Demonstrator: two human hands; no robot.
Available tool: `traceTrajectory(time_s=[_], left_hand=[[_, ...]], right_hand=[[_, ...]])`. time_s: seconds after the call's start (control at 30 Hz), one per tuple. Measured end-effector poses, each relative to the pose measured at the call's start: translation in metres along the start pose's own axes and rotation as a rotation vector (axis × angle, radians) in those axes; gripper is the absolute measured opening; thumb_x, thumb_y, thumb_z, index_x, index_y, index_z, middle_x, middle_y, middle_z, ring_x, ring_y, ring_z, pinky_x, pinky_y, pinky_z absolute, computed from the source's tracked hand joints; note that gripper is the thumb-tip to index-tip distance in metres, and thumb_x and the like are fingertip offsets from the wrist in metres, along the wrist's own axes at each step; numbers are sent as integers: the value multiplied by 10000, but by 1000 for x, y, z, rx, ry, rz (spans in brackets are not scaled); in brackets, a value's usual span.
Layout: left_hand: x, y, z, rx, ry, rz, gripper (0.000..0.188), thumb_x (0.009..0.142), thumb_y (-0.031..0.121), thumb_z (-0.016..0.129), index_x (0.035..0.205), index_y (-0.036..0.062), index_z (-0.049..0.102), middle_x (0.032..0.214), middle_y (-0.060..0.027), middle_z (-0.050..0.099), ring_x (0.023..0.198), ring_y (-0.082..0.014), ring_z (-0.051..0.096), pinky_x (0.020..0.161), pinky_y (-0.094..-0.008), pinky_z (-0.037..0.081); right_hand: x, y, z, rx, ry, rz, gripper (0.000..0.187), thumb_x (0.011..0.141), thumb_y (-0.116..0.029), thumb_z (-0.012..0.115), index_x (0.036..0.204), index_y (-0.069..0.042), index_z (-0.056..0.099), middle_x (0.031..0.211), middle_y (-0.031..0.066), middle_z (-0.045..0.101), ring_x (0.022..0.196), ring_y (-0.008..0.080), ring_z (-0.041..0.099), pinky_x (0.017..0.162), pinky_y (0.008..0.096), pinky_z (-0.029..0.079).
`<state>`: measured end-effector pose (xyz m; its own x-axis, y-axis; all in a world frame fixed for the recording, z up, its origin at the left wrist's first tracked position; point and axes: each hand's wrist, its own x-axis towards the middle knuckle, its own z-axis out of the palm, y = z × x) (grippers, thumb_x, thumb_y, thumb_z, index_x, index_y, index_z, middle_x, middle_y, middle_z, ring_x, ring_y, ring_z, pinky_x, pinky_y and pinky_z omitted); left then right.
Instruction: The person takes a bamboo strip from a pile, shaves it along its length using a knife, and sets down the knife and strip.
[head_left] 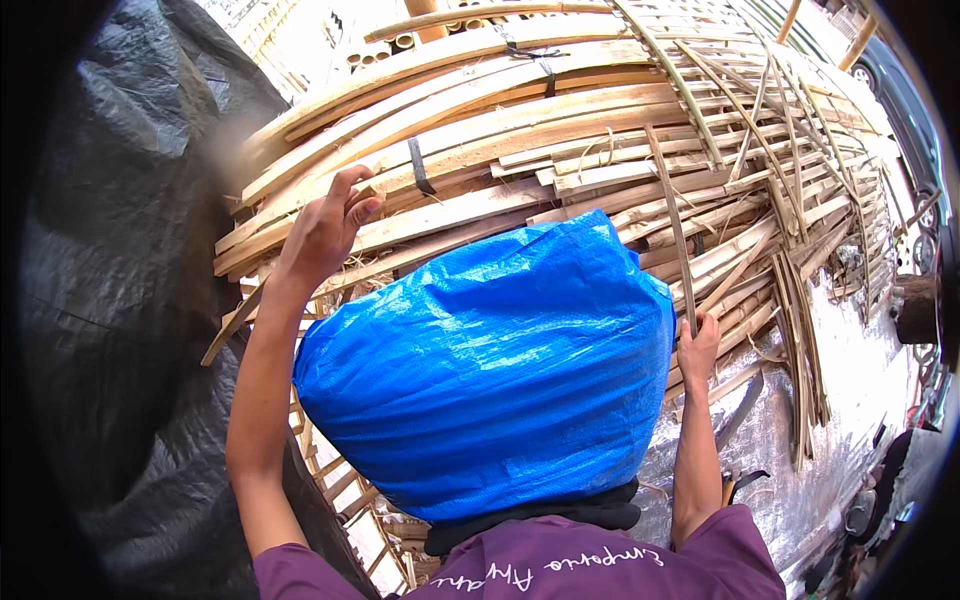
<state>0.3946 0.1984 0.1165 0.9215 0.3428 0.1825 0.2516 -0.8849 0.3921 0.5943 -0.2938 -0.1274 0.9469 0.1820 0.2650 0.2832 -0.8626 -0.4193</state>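
Observation:
My right hand point(698, 352) is closed round the lower end of a narrow bamboo strip point(672, 215). The strip slants up and away from it, over the stacked slats. On the left, my left hand point(333, 222) is raised near the ends of some long pale wooden slats point(440, 155). Its fingers are bent but apart, and nothing shows between them. Between my arms a shiny blue plastic sheet point(490, 365) covers my lap and hides part of the pile behind it.
A dark tarp point(130, 250) hangs along the left side. Loose thin strips point(795, 350) lie to the right, beside crossed strips on the pile. Black ties point(420, 165) bind some slats. At the far right are a vehicle point(905, 110) and a chain point(925, 265).

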Motion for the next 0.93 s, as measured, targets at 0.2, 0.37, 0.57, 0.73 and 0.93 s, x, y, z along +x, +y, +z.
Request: traceTrajectory(time_s=[0.2,0.37,0.57,0.73,0.93], left_hand=[[22,2,0,6,15,74,320,1035,325,420,1171,38,380,1035,-278,624,1042,-455,603,854,-474,482],[52,10,-1,135,-64,36,297,1034,300,422,1139,25,381,1011,-312,608,999,-492,569,781,-523,449],[86,-14,-16,371,298,282,238,1013,235,464,1129,41,391,976,-252,616,902,-463,573,766,-536,452],[104,-20,-34,618,444,326,248,990,220,497,1190,77,466,1012,-143,636,923,-358,603,803,-475,477],[101,-35,-17,691,438,352,292,968,172,535,1244,118,459,1015,-102,592,938,-278,577,844,-440,472]], right_hand=[[35,-56,-58,484,59,-7,172,929,-138,615,1002,-6,533,830,82,577,700,174,557,665,344,468],[92,-141,-88,805,-148,-69,204,910,-101,652,1061,-13,548,857,40,580,761,74,548,624,231,445],[155,-283,-63,820,-247,-333,301,906,-205,658,1128,-6,611,909,126,673,785,183,631,693,327,501],[148,-363,41,1054,-367,-261,314,888,-229,678,1093,6,642,862,142,674,780,200,632,697,348,497],[110,-347,170,1069,-662,-114,301,884,-224,684,1128,-66,603,962,180,690,860,268,680,810,389,524]])
